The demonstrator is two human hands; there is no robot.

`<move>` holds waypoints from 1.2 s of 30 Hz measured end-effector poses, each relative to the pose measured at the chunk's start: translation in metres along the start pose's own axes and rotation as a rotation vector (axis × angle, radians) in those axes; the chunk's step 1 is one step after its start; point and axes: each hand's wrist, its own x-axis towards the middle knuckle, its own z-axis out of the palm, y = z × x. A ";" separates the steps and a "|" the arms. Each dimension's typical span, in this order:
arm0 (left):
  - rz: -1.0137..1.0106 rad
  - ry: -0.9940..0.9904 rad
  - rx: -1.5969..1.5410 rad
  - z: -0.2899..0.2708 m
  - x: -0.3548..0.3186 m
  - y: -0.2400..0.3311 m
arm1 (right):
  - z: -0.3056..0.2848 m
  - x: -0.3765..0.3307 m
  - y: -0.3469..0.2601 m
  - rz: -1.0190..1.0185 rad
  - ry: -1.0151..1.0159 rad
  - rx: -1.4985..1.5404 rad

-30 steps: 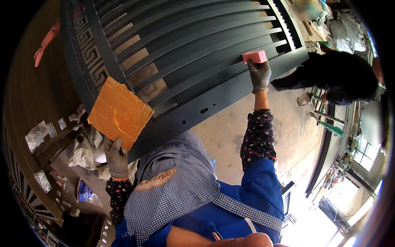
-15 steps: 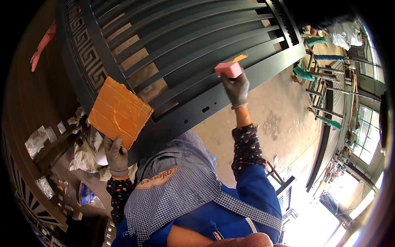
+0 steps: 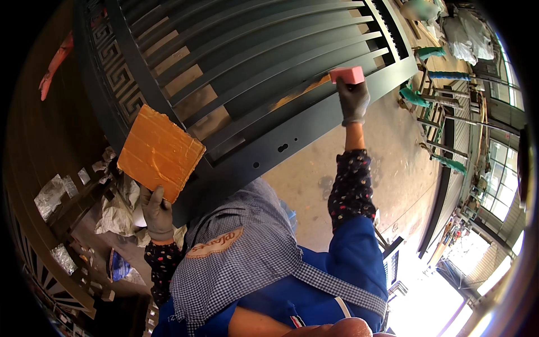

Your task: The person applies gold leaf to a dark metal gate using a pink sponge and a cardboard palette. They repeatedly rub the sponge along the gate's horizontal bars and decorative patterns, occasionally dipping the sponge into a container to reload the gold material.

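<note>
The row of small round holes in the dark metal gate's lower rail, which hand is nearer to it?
Left, though narrowly. The holes lie up-right of the gloved left hand gripping the orange cardboard square; the right hand, holding a pink block, is farther up-right.

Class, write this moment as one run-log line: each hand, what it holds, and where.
left hand: holds orange cardboard sheet | right hand: presses pink block on dark metal gate | floor: crumpled paper
</note>
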 end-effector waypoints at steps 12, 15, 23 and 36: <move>-0.023 0.005 0.014 -0.005 0.002 -0.001 | 0.030 -0.064 -0.036 -0.097 -0.147 0.036; -0.015 0.031 0.033 -0.009 0.003 -0.002 | 0.039 -0.105 -0.060 -0.178 -0.195 0.037; -0.097 0.093 -0.048 -0.013 0.008 0.001 | 0.052 -0.189 -0.127 -0.314 -0.404 0.109; 0.721 -0.205 0.834 -0.039 0.020 -0.015 | 0.027 -0.073 -0.047 -0.063 -0.107 0.011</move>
